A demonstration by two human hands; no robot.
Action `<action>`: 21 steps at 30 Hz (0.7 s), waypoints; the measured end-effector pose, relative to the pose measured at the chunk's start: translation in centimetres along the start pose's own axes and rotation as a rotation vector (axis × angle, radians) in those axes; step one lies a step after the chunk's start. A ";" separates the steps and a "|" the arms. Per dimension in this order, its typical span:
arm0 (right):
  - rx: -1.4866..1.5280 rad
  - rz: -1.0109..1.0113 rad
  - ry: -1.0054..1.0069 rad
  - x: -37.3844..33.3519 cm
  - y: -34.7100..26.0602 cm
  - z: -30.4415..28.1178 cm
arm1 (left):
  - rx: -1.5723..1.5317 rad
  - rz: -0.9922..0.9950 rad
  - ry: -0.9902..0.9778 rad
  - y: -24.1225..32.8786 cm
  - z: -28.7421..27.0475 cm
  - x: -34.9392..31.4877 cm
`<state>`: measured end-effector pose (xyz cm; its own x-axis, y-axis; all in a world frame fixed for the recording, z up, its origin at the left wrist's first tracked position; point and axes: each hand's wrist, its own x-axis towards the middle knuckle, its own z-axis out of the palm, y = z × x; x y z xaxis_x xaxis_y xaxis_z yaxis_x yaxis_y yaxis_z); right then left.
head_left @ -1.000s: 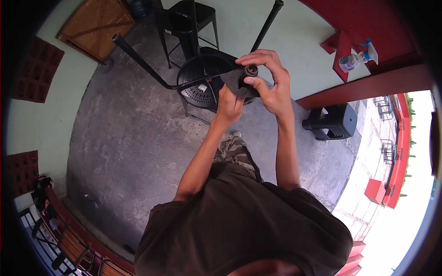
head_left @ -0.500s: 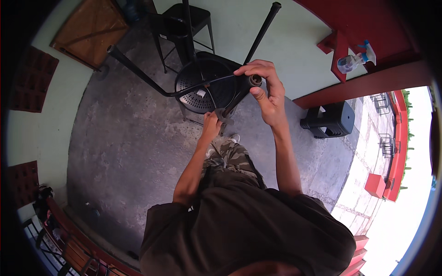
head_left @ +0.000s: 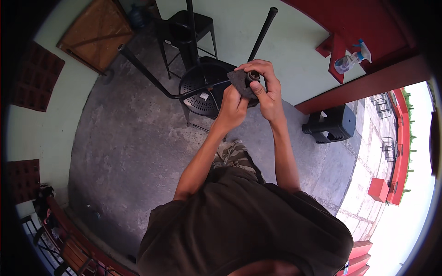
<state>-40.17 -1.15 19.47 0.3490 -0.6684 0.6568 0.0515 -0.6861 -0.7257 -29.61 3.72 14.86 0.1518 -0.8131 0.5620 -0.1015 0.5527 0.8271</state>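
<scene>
Nearest lay the person's dark shirt [head_left: 239, 221], with camouflage trousers [head_left: 235, 155] showing beyond its hem. Both forearms stretched forward, bringing the hands close together. The right hand [head_left: 270, 94] was curled around the hollow end of a black leg [head_left: 252, 76], thumb on the near side and fingers arched over the far side. The left hand [head_left: 231, 108] was closed on a dark grey cloth [head_left: 239, 83], its fingertips hidden; the cloth lay against the leg, just below the open end.

The leg belonged to an upturned black frame [head_left: 156, 77], its other legs pointing up and outward. Among them showed a round, perforated seat [head_left: 193, 99] with a small white label [head_left: 204, 96] on it. Grey floor [head_left: 124, 138] spread around. A dark plastic stool [head_left: 338, 123] stood to the right, and a black stool [head_left: 195, 20] behind the frame. Farther off, a spray bottle [head_left: 351, 62] sat on a red ledge [head_left: 335, 60].
</scene>
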 end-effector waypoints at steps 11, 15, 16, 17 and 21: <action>-0.011 -0.023 -0.054 -0.9 0.4 -0.5 | 0.144 -0.322 -0.026 -13.3 0.3 -11.8; 0.050 -0.027 -0.047 -0.7 0.5 0.8 | 0.275 -0.378 -0.012 -18.4 -1.7 -16.1; 0.057 -0.024 -0.042 -0.9 0.4 0.7 | 0.356 -0.306 -0.031 -18.1 -1.7 -16.1; 0.058 -0.023 -0.041 -1.1 0.3 0.5 | 0.357 -0.307 -0.031 -17.8 -1.7 -16.0; 0.016 -0.015 -0.039 -0.8 0.2 0.7 | 0.243 -0.443 -0.126 -15.3 -2.5 -13.4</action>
<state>-39.78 -0.58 18.62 0.3843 -0.6463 0.6593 0.0718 -0.6910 -0.7193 -27.64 6.60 -5.36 0.1141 -0.9833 0.1416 -0.2821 0.1046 0.9537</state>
